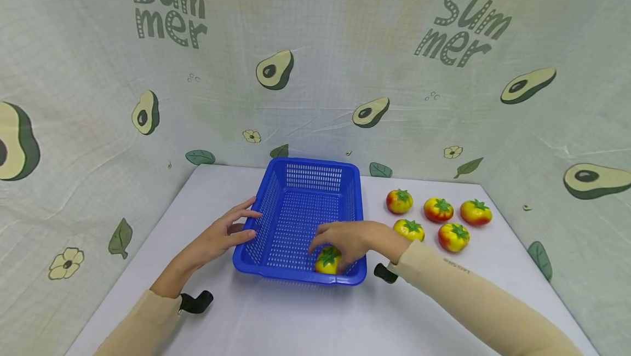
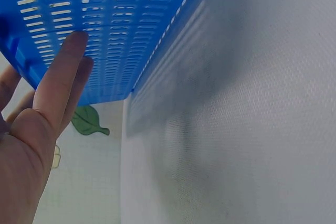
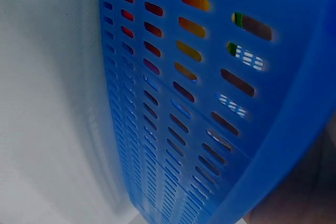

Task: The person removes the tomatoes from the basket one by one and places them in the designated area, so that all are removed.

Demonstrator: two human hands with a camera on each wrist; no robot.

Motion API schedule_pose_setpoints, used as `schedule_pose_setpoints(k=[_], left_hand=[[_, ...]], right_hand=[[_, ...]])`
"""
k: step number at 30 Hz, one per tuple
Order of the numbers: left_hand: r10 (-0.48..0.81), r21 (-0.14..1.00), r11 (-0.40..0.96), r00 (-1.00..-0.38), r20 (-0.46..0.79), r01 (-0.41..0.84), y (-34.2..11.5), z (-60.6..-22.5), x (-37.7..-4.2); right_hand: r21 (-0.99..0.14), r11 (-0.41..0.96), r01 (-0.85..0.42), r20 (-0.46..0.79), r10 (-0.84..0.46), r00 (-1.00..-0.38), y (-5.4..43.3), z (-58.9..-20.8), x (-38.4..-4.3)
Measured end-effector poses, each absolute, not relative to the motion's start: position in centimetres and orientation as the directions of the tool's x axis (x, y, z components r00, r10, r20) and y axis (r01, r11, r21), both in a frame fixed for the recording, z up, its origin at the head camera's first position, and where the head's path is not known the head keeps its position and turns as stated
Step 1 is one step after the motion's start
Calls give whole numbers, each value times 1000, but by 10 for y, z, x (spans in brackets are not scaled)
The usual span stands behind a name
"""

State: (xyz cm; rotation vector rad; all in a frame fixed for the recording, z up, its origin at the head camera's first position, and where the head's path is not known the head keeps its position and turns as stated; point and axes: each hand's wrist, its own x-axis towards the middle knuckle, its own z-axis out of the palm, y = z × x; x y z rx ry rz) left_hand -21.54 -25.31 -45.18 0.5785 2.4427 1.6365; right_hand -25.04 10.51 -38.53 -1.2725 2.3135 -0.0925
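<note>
A blue plastic basket [image 1: 300, 219] with slotted walls stands on the white table. In its near right corner is a yellow tomato [image 1: 325, 260] with a green leafy top. My right hand [image 1: 345, 241] reaches over the basket's right side, fingers curled round this tomato. Through the slots of the basket wall [image 3: 157, 103], red, yellow and green patches of it show in the right wrist view. At the left rim rests my left hand [image 1: 224, 235], fingers fairly straight and spread. Its fingers [image 2: 58, 82] lie along the outside of the slotted wall in the left wrist view.
Right of the basket lie several more red-and-yellow tomatoes [image 1: 439, 210], one [image 1: 409, 229] partly behind my right forearm. A pale cloth [image 1: 315, 87] printed with avocados hangs behind and beside the white table [image 1: 276, 323].
</note>
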Motion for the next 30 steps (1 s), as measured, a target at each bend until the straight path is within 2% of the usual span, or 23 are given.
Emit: schedule_pose_setpoints(k=[11, 18, 30], left_hand=[[392, 918, 324, -916, 88, 227, -254, -450, -216], [389, 919, 326, -918, 81, 220, -254, -450, -216], [387, 918, 330, -919, 80, 219, -254, -449, -216]], right_hand=[[-291, 566, -771, -410, -802, -434, 102, -386, -249], [-304, 541, -784, -402, -819, -409, 101, -386, -250], [-310, 520, -796, -366, -838, -404, 103, -380, -250]])
